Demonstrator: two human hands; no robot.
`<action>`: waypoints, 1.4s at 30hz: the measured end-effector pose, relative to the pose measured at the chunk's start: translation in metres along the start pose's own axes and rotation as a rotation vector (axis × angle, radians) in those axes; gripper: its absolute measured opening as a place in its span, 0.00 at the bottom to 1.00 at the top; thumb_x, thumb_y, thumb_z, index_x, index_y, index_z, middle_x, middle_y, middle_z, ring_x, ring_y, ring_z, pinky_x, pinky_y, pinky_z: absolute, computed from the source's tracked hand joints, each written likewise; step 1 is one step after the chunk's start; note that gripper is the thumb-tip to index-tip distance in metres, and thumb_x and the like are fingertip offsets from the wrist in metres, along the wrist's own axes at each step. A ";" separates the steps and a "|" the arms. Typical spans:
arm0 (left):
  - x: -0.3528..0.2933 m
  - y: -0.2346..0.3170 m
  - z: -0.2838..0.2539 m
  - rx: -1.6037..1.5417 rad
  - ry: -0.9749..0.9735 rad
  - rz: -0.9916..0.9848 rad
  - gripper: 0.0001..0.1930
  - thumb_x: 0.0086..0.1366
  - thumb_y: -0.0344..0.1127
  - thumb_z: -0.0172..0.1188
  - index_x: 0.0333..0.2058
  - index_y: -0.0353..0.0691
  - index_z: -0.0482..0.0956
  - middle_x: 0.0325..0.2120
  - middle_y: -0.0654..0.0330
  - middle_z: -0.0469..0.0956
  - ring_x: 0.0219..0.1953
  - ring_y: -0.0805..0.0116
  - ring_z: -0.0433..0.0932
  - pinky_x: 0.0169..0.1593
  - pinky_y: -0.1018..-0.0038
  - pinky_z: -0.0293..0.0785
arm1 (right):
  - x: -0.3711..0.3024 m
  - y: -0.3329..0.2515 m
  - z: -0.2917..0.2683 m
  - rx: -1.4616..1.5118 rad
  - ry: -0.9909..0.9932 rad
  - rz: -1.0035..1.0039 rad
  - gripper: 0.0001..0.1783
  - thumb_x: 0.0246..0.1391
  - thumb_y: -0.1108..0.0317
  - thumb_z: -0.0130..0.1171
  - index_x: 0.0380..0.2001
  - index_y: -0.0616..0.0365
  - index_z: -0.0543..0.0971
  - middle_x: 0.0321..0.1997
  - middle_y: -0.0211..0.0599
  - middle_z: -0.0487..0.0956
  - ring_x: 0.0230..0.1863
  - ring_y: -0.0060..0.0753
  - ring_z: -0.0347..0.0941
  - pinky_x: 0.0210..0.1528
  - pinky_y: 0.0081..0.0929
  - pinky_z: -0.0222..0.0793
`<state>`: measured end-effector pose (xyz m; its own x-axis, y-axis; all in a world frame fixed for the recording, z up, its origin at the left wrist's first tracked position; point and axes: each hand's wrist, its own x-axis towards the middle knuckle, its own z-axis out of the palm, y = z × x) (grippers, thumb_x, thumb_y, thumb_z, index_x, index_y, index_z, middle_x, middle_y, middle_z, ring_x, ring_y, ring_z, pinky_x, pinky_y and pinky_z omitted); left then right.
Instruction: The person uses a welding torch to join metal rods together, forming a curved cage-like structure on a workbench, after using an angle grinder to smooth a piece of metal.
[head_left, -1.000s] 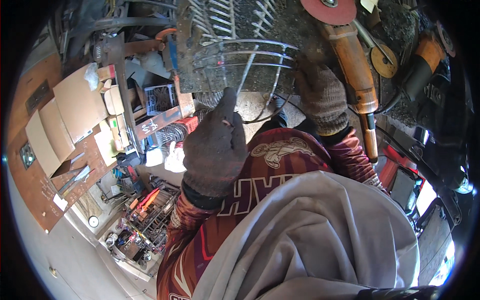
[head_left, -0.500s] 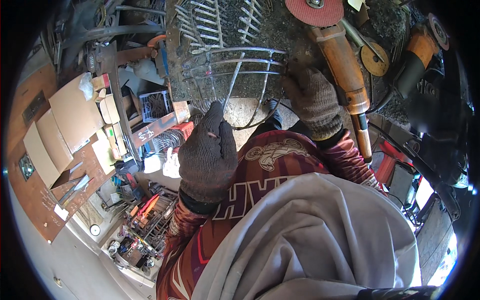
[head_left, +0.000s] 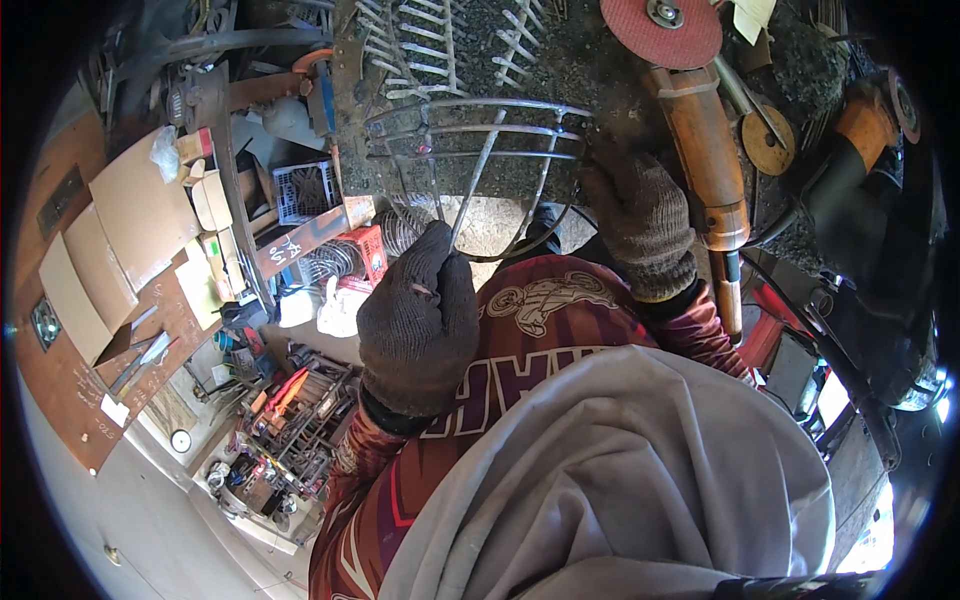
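We see our left hand (head_left: 418, 318), in a dark knitted glove, raised in front of our chest with its back turned toward the camera and its fingers curled shut around the lower end of a thin metal rod (head_left: 478, 178). The rod slants up and to the right from the fist into a wire cage (head_left: 478, 135), a rounded frame of thin steel hoops and ribs that rests on the near edge of the bench (head_left: 600, 70). The left forearm comes up from below in a red patterned sleeve, with the wrist roughly straight. Our right hand (head_left: 632, 215), in a grey knitted glove, reaches forward to the right end of the wire cage and touches the place where the hoops meet; its fingers bend over the wires, though we cannot tell how firmly they close. The right forearm rises from the lower right in the same red sleeve. Just to the right of that hand an angle grinder (head_left: 700, 150) with an orange body and a red disc lies on the bench, its disc pointing away from us. Beyond the cage a row of short wire pieces (head_left: 440, 40) lies on the dark bench top. A second orange tool (head_left: 865, 125) sits at the far right. To the left, well below us, we see cardboard pieces (head_left: 130, 210) and a cluttered shelf (head_left: 300, 420).
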<state>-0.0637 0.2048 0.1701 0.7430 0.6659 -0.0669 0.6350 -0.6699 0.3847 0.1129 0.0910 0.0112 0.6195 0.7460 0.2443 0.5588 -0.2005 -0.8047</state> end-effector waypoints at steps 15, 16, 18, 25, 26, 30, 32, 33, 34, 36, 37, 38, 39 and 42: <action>-0.003 -0.012 0.003 0.068 0.078 0.265 0.15 0.61 0.24 0.66 0.47 0.28 0.79 0.38 0.43 0.83 0.35 0.49 0.84 0.38 0.64 0.82 | 0.000 0.002 0.005 -0.035 0.009 -0.022 0.18 0.57 0.71 0.68 0.50 0.61 0.81 0.43 0.45 0.83 0.43 0.44 0.82 0.46 0.36 0.78; -0.005 -0.011 0.005 -0.006 0.066 0.168 0.15 0.61 0.24 0.66 0.47 0.28 0.79 0.38 0.43 0.83 0.35 0.49 0.84 0.37 0.64 0.82 | -0.001 0.002 0.004 -0.060 0.018 -0.037 0.18 0.57 0.71 0.68 0.50 0.61 0.82 0.43 0.45 0.83 0.43 0.44 0.82 0.46 0.36 0.78; -0.008 -0.010 0.007 -0.090 0.063 0.060 0.14 0.62 0.24 0.66 0.46 0.28 0.79 0.38 0.43 0.83 0.36 0.49 0.85 0.38 0.64 0.82 | 0.000 -0.002 0.003 -0.013 -0.034 0.063 0.18 0.56 0.71 0.67 0.50 0.59 0.82 0.42 0.46 0.83 0.42 0.49 0.82 0.47 0.39 0.78; -0.006 -0.014 0.010 -0.046 0.121 0.162 0.14 0.62 0.25 0.67 0.46 0.27 0.80 0.39 0.43 0.84 0.37 0.49 0.86 0.41 0.64 0.84 | -0.003 0.007 0.007 -0.033 -0.016 -0.019 0.18 0.57 0.69 0.67 0.51 0.59 0.81 0.46 0.45 0.83 0.43 0.46 0.82 0.45 0.36 0.78; -0.006 -0.015 0.011 -0.059 0.155 0.192 0.14 0.62 0.25 0.67 0.46 0.28 0.80 0.39 0.42 0.84 0.38 0.48 0.86 0.41 0.64 0.84 | -0.003 0.006 0.006 -0.038 -0.014 -0.017 0.18 0.57 0.69 0.67 0.51 0.59 0.81 0.46 0.45 0.83 0.43 0.46 0.82 0.44 0.37 0.78; -0.008 -0.013 0.013 -0.032 0.151 0.142 0.13 0.62 0.26 0.67 0.45 0.28 0.80 0.40 0.42 0.84 0.39 0.48 0.86 0.42 0.64 0.84 | -0.005 0.010 0.009 -0.132 0.013 -0.097 0.18 0.57 0.68 0.67 0.50 0.59 0.81 0.45 0.45 0.83 0.41 0.47 0.82 0.43 0.38 0.79; -0.008 -0.011 0.012 0.008 0.148 0.121 0.12 0.62 0.26 0.67 0.44 0.29 0.81 0.40 0.43 0.84 0.38 0.49 0.86 0.42 0.64 0.84 | -0.004 0.010 0.008 -0.147 0.015 -0.128 0.17 0.57 0.68 0.67 0.49 0.59 0.81 0.43 0.46 0.83 0.41 0.49 0.82 0.44 0.39 0.79; -0.009 -0.013 0.014 0.001 0.174 0.132 0.12 0.62 0.27 0.67 0.44 0.30 0.81 0.40 0.44 0.84 0.38 0.49 0.86 0.42 0.64 0.84 | -0.004 0.007 0.007 -0.129 0.010 -0.115 0.16 0.57 0.68 0.66 0.49 0.59 0.82 0.43 0.47 0.83 0.42 0.50 0.82 0.46 0.41 0.78; -0.010 -0.017 0.018 -0.005 0.203 0.149 0.12 0.62 0.27 0.67 0.44 0.30 0.81 0.39 0.44 0.84 0.38 0.49 0.86 0.42 0.64 0.84 | -0.004 0.005 0.005 -0.112 0.010 -0.104 0.16 0.57 0.68 0.66 0.48 0.59 0.82 0.42 0.48 0.83 0.43 0.52 0.82 0.47 0.42 0.78; -0.011 -0.020 0.020 0.016 0.226 0.175 0.12 0.63 0.26 0.65 0.45 0.30 0.81 0.38 0.45 0.84 0.35 0.53 0.85 0.39 0.66 0.82 | -0.005 0.001 0.004 0.025 -0.006 0.038 0.15 0.57 0.68 0.66 0.47 0.59 0.82 0.41 0.48 0.83 0.42 0.53 0.81 0.45 0.42 0.78; -0.011 -0.020 0.019 0.042 0.222 0.189 0.12 0.64 0.25 0.64 0.46 0.30 0.80 0.36 0.46 0.84 0.33 0.56 0.85 0.37 0.68 0.81 | -0.006 0.000 0.003 0.094 -0.012 0.108 0.14 0.57 0.68 0.65 0.47 0.59 0.81 0.40 0.48 0.83 0.41 0.53 0.81 0.44 0.42 0.77; -0.010 -0.019 0.018 0.070 0.218 0.203 0.12 0.65 0.23 0.63 0.47 0.29 0.79 0.35 0.47 0.83 0.31 0.60 0.84 0.34 0.70 0.80 | -0.008 -0.002 0.001 0.147 0.002 0.157 0.14 0.56 0.68 0.66 0.46 0.59 0.81 0.39 0.47 0.83 0.40 0.51 0.81 0.43 0.41 0.77; -0.009 -0.018 0.018 0.090 0.231 0.224 0.11 0.66 0.24 0.63 0.47 0.30 0.79 0.34 0.47 0.83 0.30 0.60 0.84 0.34 0.69 0.79 | -0.014 -0.006 -0.001 0.200 0.016 0.205 0.14 0.56 0.69 0.66 0.45 0.59 0.81 0.38 0.46 0.82 0.39 0.50 0.81 0.42 0.40 0.77; -0.007 -0.013 0.017 0.103 0.222 0.191 0.11 0.66 0.27 0.63 0.46 0.33 0.80 0.35 0.47 0.84 0.32 0.56 0.84 0.36 0.67 0.80 | -0.040 -0.007 -0.002 0.372 0.072 0.305 0.15 0.54 0.69 0.69 0.44 0.59 0.80 0.34 0.42 0.81 0.35 0.42 0.79 0.39 0.36 0.75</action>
<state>-0.0735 0.2033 0.1500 0.7936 0.5728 0.2049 0.5151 -0.8119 0.2748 0.0853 0.0609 0.0082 0.7682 0.6402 -0.0067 0.1189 -0.1529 -0.9811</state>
